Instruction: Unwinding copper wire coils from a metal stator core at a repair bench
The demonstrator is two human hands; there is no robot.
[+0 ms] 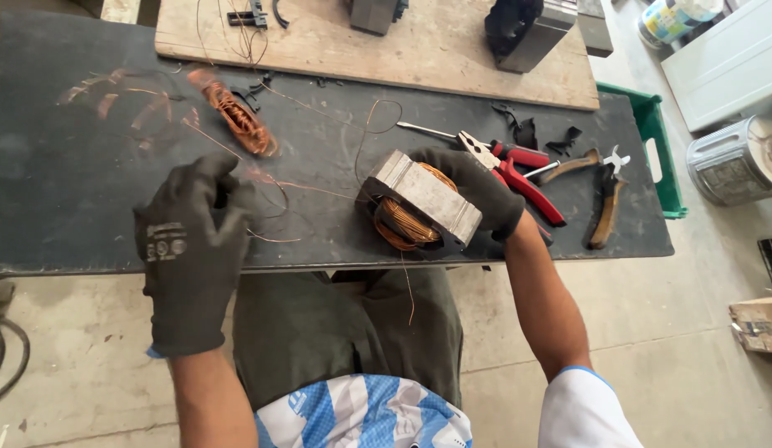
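A grey laminated motor stator (423, 201) with copper windings rests near the front edge of the dark bench (63, 191). My right hand (477, 187), in a dark glove, grips its far side. My left hand (194, 249), also gloved, is raised at the left and pinches thin copper wire (299, 189) that runs across to the stator. A loose bundle of copper wire (237, 120) lies farther back on the bench, left of centre.
Red-handled pliers (519, 170), a screwdriver and brown-handled cutters (606, 203) lie right of the stator. A wooden board (436, 58) at the back carries metal parts. A green crate (655, 137), a metal tin (734, 162) and a cardboard box (759, 323) stand at the right.
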